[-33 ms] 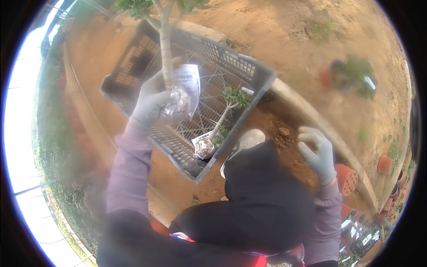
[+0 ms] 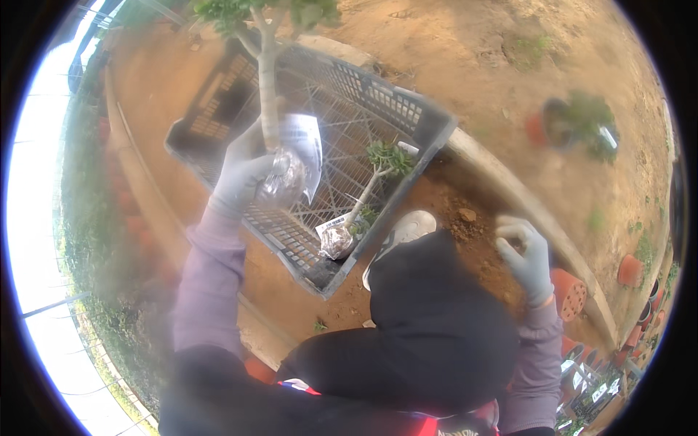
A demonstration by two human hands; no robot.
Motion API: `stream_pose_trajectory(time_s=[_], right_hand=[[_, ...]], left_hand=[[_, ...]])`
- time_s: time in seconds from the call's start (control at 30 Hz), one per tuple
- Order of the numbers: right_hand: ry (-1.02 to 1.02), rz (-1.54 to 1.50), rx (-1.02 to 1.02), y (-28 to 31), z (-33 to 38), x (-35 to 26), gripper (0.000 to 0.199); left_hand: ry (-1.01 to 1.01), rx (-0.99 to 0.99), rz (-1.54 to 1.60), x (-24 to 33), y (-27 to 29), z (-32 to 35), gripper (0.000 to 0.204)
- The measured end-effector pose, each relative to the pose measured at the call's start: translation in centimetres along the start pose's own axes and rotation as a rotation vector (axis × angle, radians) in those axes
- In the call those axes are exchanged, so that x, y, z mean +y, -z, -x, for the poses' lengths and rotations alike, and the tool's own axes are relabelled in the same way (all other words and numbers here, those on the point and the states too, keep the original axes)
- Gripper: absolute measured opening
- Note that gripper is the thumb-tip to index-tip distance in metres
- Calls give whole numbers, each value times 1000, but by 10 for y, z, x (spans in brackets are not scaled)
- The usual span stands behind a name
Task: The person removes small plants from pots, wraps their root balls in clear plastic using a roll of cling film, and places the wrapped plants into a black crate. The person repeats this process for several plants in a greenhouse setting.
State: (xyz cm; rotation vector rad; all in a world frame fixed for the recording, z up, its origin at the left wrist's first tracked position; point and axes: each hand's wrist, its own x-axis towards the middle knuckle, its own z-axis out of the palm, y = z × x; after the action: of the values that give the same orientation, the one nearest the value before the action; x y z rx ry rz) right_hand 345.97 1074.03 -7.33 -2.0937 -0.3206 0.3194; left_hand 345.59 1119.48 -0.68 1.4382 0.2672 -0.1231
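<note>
Gripped in my gloved left hand (image 2: 243, 168) is a small potted-type tree (image 2: 267, 94), held upright at the base of its pale trunk. Clear plastic wraps its root ball (image 2: 282, 180), and a white printed label (image 2: 304, 149) hangs beside it. The leafy top runs out of the upper edge. Below is a black plastic crate (image 2: 429, 138); a second small tree (image 2: 368, 190) lies along its right side, its root ball (image 2: 336, 242) wrapped too. My gloved right hand (image 2: 527, 261) is apart from the crate, fingers loosely curled with a gap to the thumb, holding nothing visible.
My shoe (image 2: 414, 225) is close beside the crate's right side. A pale curb (image 2: 502, 171) crosses the reddish soil. An orange pot (image 2: 568, 294) lies near my right wrist, and a blurred potted plant (image 2: 556, 123) stands farther right. More pots line the right rim.
My left hand and the held tree have shifted slightly left and down. My right hand has moved a little right and down, while the crate sits almost the same in view.
</note>
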Motion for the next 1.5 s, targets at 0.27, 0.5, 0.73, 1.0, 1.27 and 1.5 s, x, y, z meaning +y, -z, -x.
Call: stream_pose_trajectory(time_s=[0.27,0.5,0.73,1.0,1.27,1.5], right_hand=[[-224,33,47,23,41,62,10],[-80,131,-11,23,35,63,11],[-46,151,-2,23,35,76,11],[-69,166,-17,26,51,90,10],[-149,169,-79,9,54,92,13],[-175,214,-141,-11,53,82,12]], left_hand=[[50,418,65,-89,13,22,52],[-185,630,-742,-187,-15,-31,26],[194,931,222,-203,-28,-125,28],[251,893,139,-206,-39,-188,31],[306,838,88,-215,-45,-217,34],[357,791,70,-221,-46,-223,38]])
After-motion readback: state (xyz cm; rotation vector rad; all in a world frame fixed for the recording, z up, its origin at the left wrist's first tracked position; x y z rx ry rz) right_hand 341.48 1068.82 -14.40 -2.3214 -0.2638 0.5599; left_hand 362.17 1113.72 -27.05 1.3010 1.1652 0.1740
